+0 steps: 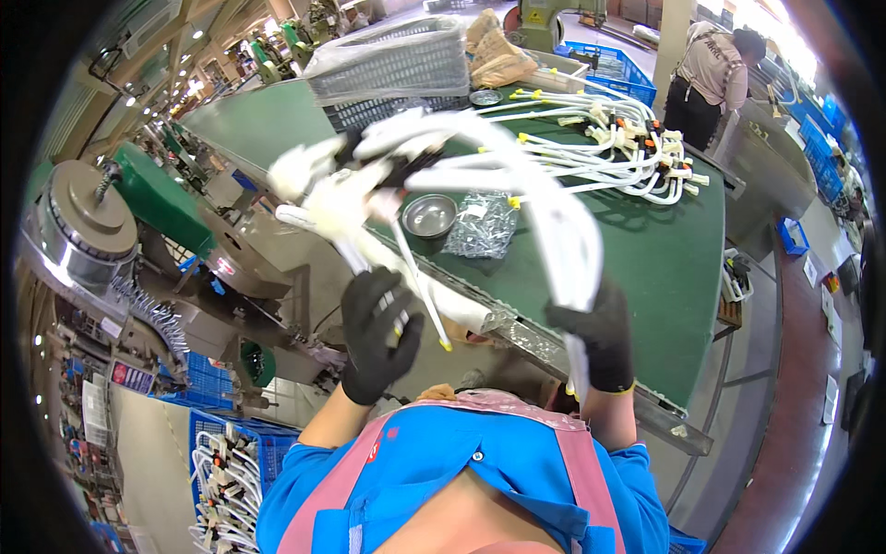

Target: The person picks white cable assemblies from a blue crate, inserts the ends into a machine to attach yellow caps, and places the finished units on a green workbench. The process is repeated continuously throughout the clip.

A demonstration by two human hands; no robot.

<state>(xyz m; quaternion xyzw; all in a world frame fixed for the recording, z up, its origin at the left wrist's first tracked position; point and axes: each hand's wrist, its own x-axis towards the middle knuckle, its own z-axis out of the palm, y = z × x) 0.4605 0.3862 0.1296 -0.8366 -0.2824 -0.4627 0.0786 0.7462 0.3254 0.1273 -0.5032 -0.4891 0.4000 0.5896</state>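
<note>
Left hand: the left hand (378, 332), in a black glove, is closed around several thin white tubes (406, 277) with yellow tips, the fingers curled over them.
Right hand: the right hand (598, 337), also black-gloved, is clenched on the lower end of a bundle of white hoses (554, 217), which arches up and over toward the left hand.
Bundle: it hangs in the air between the two hands, above the near edge of the bench (683, 268); it is blurred, so its fittings cannot be told apart, though a dark clip or connector shows near its top.
Step in hand: as I judge it, the bundle is being lifted and gathered or sorted, both hands gripping, nothing yet laid down.
Next move calls for: probably a firm hold at both ends so the loose tubes do not slip out, and care that the swinging loop clears the small things below.
Below the bundle: a small metal bowl (430, 215) and a clear bag of small metal parts (482, 224) lie just beside each other on the green bench.
Farther back: a heap of finished white hoses (614, 138) with yellow and orange ends, and a grey plastic basket (397, 65).
Beyond: a person (711, 78) stands at the far corner; a blue crate (226, 462) of hoses sits on the floor to the left.
</note>
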